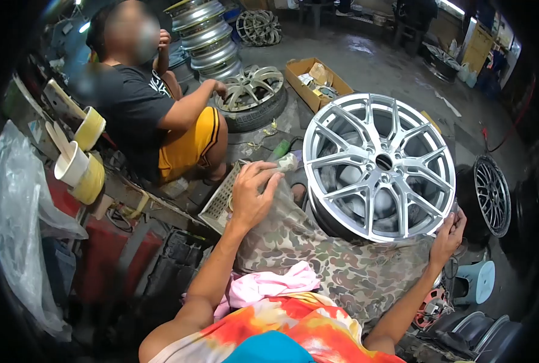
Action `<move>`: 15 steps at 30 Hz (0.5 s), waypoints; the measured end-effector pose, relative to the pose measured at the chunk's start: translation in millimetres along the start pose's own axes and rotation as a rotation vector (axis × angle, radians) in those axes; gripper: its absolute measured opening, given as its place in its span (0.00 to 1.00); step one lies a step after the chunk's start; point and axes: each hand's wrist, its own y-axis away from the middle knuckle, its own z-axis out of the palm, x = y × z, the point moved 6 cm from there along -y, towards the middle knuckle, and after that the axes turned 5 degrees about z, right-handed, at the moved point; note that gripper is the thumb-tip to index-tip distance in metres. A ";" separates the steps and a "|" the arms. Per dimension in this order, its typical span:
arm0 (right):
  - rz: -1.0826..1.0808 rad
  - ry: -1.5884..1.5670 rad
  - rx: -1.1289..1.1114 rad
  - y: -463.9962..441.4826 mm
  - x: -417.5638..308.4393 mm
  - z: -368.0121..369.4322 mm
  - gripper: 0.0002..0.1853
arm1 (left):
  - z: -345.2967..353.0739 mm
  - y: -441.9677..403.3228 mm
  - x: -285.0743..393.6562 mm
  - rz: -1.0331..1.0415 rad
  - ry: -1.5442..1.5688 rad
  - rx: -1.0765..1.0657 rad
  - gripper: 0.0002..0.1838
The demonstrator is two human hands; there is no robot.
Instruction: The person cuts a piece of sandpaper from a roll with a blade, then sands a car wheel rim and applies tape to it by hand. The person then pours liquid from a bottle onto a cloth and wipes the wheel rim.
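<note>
A silver multi-spoke alloy wheel (384, 162) stands tilted toward me in front of my knees, its dark centre cap facing up. At its lower right edge, my right hand (446, 239) grips the rim, with the thumb near the face and fingers along the outer side. A small dark patch shows by those fingertips; I cannot make out what it is. My left hand (254, 195) is raised left of the wheel, apart from it, fingers bent and spread with nothing visible in them. Beneath both hands is camouflage cloth (336, 266) over my legs.
A seated person (136, 91) at left rests a hand on another wheel with a tyre (248, 100). Behind are stacked rims (206, 39) and a cardboard box (318, 81). A plastic basket (218, 202) sits left, a black wheel (492, 195) and blue bucket (476, 281) right.
</note>
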 end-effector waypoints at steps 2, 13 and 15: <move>0.102 -0.014 -0.046 -0.2 6.8 4.4 0.16 | 0.2 6.0 -0.2 0.011 0.011 0.038 0.08; 0.067 0.112 -0.125 -1.5 -2.9 8.1 0.18 | -50.5 -94.0 182.5 0.524 1.234 -0.213 0.11; 0.062 0.118 -0.137 1.5 -20.4 9.4 0.18 | -69.0 -85.6 236.1 0.472 1.441 -0.094 0.14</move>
